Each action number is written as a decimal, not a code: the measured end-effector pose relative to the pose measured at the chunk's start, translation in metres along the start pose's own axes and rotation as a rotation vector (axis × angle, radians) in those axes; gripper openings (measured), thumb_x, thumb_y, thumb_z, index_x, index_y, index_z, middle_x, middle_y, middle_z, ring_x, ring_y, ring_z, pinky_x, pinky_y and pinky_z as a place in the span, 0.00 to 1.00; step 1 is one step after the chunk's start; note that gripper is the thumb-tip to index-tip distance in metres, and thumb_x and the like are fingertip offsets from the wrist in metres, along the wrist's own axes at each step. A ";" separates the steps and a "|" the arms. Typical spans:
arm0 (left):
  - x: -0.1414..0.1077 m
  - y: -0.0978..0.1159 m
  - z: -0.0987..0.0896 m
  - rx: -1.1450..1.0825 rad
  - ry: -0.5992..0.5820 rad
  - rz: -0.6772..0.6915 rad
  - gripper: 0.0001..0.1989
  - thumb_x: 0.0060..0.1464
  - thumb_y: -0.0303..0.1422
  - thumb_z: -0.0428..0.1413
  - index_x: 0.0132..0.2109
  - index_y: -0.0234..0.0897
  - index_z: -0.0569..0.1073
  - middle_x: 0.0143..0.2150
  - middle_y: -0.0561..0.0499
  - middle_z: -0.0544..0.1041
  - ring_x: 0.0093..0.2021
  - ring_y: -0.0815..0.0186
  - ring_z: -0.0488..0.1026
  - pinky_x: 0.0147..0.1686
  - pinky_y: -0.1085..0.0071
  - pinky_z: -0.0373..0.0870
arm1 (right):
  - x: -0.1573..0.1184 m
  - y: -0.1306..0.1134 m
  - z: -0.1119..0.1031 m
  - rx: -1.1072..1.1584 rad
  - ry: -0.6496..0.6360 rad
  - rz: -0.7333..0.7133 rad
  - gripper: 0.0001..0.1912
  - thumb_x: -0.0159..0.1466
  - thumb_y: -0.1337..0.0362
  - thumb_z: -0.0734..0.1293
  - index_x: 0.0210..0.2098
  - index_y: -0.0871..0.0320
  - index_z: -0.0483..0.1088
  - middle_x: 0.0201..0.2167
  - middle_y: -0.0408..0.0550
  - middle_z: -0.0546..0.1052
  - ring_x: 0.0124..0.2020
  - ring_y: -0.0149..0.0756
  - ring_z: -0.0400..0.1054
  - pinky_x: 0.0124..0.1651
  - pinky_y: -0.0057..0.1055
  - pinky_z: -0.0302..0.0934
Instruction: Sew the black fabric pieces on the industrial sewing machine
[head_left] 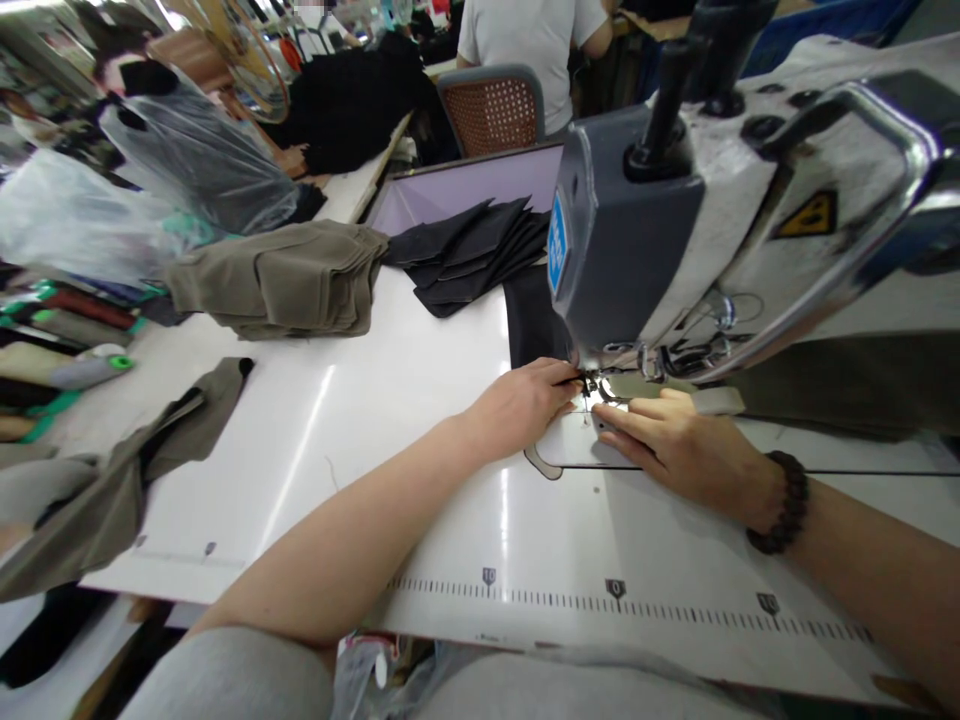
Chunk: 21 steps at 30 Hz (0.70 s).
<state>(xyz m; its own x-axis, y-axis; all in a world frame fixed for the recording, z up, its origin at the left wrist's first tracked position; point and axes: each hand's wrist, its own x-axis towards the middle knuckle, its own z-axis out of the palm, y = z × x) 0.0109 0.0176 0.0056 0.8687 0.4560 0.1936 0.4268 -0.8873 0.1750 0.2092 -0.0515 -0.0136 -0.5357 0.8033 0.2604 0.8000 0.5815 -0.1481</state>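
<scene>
Black cloth (529, 315) and two stacks (292, 280) lie left of one sewing machine (637, 220); your left hand (521, 410) and right hand (686, 450) flank its needle (586, 392), each grip's closure unclear.

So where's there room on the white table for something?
Bare tabletop shows between the olive cloth stack and left forearm, with one loose thread. Another bare patch is between the right hand and the ruler marks. It's crowded by the thread spools, and around the left hand at the sewing machine.
</scene>
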 end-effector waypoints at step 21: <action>-0.030 0.045 -0.013 -0.048 -0.139 0.122 0.12 0.61 0.29 0.44 0.41 0.29 0.72 0.44 0.43 0.71 0.43 0.64 0.67 0.45 0.69 0.66 | -0.008 -0.002 -0.011 0.033 0.065 -0.249 0.17 0.66 0.61 0.54 0.37 0.62 0.71 0.19 0.44 0.68 0.21 0.28 0.60 0.29 0.29 0.53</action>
<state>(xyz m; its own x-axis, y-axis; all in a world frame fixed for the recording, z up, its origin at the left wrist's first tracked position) 0.0006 -0.0349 0.0199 0.9411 0.3284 0.0812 0.3066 -0.9295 0.2050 0.2149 -0.0601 -0.0044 -0.6960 0.6252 0.3531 0.6353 0.7654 -0.1029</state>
